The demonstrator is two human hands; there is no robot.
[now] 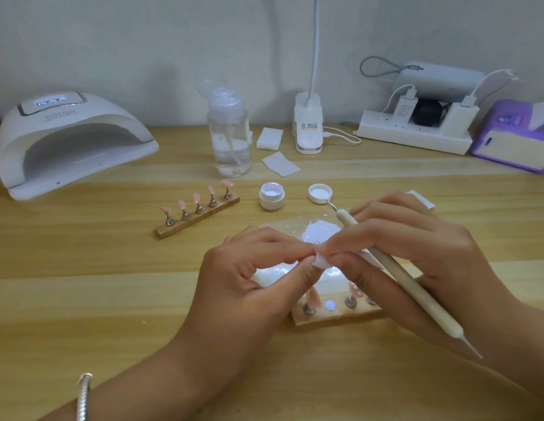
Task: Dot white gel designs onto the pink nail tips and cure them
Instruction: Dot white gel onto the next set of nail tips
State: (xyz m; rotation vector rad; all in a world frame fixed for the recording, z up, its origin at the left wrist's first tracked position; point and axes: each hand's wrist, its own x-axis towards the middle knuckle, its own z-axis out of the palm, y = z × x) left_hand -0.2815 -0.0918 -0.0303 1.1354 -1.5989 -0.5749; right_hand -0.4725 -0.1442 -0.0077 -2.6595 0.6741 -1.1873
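Pinching white wipe (321, 262) btwn L hand (252, 281) & R hand (416, 250) fingers, R also gripping dotting pen (398, 275).

Soft, even light fills the scene, bright enough to read everything on the wooden table (82, 299). A strong white glare sits on the glossy sheet (321, 235) under the hands, washing out its surface. Shadows are faint and diffuse, with a soft grey one on the wall (143, 56). The nail lamp (67, 141) shows a small lit display. The wide lens bends the table edge, and the picture is slightly soft throughout.
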